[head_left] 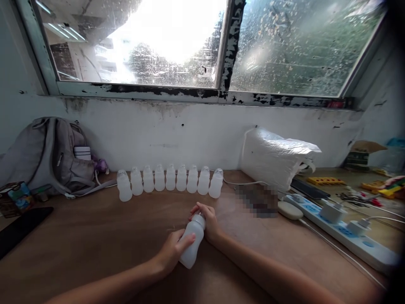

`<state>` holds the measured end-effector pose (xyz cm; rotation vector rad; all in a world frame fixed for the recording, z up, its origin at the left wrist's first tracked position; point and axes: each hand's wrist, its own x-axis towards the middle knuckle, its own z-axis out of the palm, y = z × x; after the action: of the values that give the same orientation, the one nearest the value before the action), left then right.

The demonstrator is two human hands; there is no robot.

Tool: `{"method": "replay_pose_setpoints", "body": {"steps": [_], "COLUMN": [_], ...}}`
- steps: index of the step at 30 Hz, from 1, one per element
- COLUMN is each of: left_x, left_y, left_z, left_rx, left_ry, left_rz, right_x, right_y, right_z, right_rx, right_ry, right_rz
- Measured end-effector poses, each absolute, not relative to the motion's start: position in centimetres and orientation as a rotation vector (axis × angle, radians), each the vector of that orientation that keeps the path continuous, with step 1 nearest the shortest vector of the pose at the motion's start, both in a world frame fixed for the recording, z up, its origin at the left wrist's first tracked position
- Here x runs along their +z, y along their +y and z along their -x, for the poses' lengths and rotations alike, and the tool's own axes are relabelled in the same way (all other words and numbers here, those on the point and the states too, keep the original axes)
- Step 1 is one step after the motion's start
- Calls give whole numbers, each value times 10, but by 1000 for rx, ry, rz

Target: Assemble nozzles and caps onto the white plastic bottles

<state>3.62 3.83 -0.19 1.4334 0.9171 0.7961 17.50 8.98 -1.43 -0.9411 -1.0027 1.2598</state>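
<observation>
A frosted white baby bottle [193, 238] is held tilted above the brown table, its top leaning away from me to the right. My left hand [177, 249] is closed round the body of the bottle, with the thumb across its front. At the top end, the fingers of my right hand [207, 219] are bent around the collar and the clear cap; the hand partly hides them. Beyond my hands, a row of several matching bottles [171, 179] stands upright along the wall, each with a clear cap on.
A grey backpack [53, 156] leans at the left, near a black flat object [23, 228]. On the right are a silvery padded bag [272, 156], a white round-ended device [289, 210] and a long power strip [344, 230] with chargers and cables. A window [142, 46] is above the wall.
</observation>
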Motion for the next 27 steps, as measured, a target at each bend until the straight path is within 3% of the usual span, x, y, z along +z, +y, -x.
{"method": "replay_pose_setpoints", "body": {"steps": [9,27], "left_x": [9,12], "left_y": [41,27], "left_z": [-41,-36], "left_rx": [694,766], "left_ry": [854,951], "left_rz": [-1324,-1672], "right_x": [-11,11], "right_y": [89,85], "right_z": [-179,-174], "right_rx": [1232,1265], "right_ry": [-864,-863], "right_rz": [969,1056]}}
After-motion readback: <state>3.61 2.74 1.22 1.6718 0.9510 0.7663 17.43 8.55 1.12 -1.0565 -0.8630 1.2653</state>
